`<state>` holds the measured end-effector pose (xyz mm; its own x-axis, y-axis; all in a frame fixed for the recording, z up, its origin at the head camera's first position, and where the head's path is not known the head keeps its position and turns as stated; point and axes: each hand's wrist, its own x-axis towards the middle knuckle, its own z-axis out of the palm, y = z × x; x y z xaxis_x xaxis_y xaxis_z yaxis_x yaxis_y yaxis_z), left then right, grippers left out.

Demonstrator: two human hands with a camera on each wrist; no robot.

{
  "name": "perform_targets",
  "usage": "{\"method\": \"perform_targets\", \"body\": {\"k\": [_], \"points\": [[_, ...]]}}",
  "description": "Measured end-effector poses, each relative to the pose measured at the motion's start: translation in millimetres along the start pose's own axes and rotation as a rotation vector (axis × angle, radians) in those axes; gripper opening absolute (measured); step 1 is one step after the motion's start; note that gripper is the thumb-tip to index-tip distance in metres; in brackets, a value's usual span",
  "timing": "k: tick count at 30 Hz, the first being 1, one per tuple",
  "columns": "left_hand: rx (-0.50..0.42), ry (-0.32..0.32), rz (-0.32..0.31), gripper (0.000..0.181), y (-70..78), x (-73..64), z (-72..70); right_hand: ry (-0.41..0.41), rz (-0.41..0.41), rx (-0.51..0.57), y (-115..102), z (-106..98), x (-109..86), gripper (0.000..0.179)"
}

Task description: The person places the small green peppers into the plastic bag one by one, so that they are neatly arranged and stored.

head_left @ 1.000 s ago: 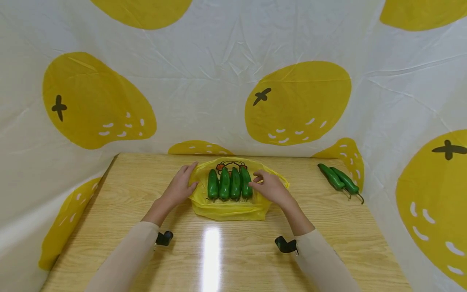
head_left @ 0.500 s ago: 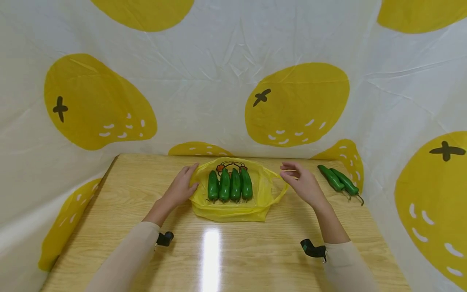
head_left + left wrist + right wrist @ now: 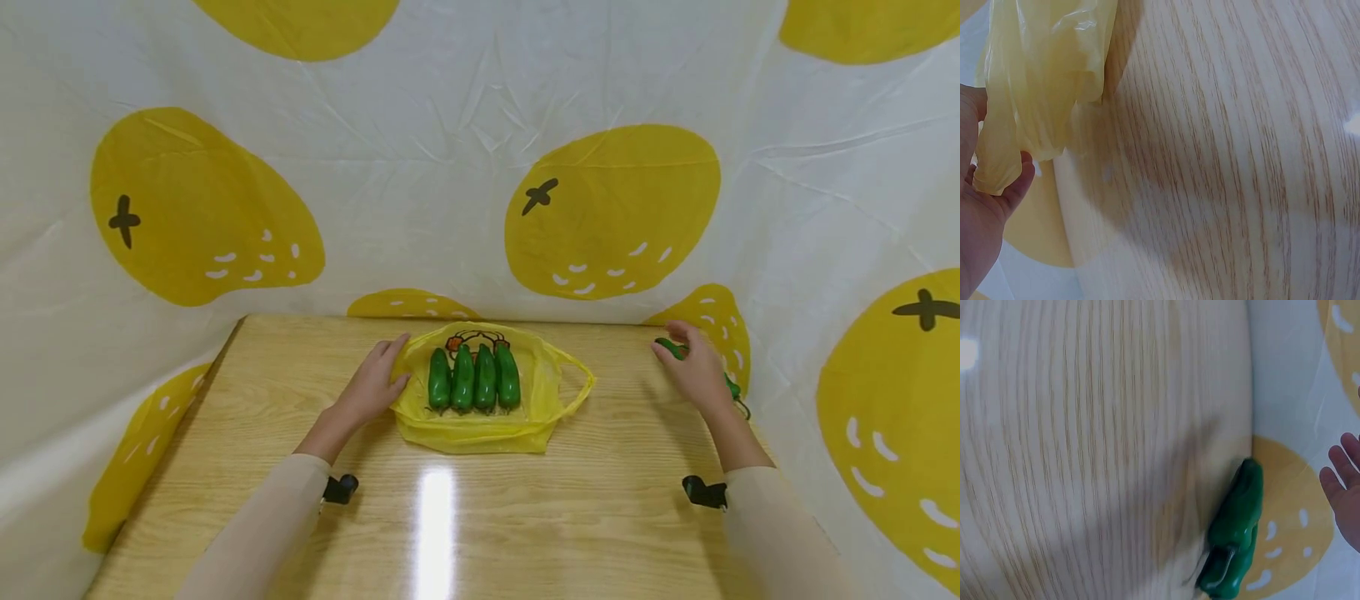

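A yellow plastic bag (image 3: 465, 437) lies mouth open in the middle of the table. Several green chili peppers (image 3: 462, 383) lie side by side inside it. At the bag's left edge, my left hand (image 3: 369, 385) holds the plastic; the left wrist view shows the yellow film (image 3: 1044, 75) between thumb and fingers. My right hand (image 3: 697, 367) hovers over two more long green peppers (image 3: 1235, 512) at the table's right side, partly hiding them in the head view. In the right wrist view its fingers (image 3: 1338, 461) are spread apart from the peppers.
The wooden table (image 3: 525, 517) meets a white cloth (image 3: 420, 217) with yellow fruit prints at the back and both sides. The bag's handle loop (image 3: 583, 387) sticks out to the right.
My right hand has left the peppers in the bag and moved right, past the handle, to over the two loose peppers. My left hand has stayed on the bag.
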<state>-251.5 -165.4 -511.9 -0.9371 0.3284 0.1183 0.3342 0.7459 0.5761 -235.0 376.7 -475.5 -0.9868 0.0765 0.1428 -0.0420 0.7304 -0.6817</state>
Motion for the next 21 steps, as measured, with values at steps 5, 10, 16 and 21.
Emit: {"method": "perform_targets", "body": {"k": [5, 10, 16, 21], "points": [[0.011, 0.006, 0.007, 0.075, -0.4, 0.4, 0.3, -0.031, 0.044, -0.103, 19, -10, 8.9, 0.081], [0.005, 0.007, 0.0, 0.075, -0.5, 0.9, 0.6, -0.097, 0.061, -0.202, 27, -16, 16.6, 0.078], [0.015, 0.014, 0.008, 0.075, 0.3, 0.2, -0.8, -0.149, 0.094, -0.307, 42, -14, 23.7, 0.074], [0.02, 0.017, 0.01, 0.076, -1.7, -0.7, -1.3, -0.141, 0.087, -0.363, 53, -7, 27.5, 0.069]]}}
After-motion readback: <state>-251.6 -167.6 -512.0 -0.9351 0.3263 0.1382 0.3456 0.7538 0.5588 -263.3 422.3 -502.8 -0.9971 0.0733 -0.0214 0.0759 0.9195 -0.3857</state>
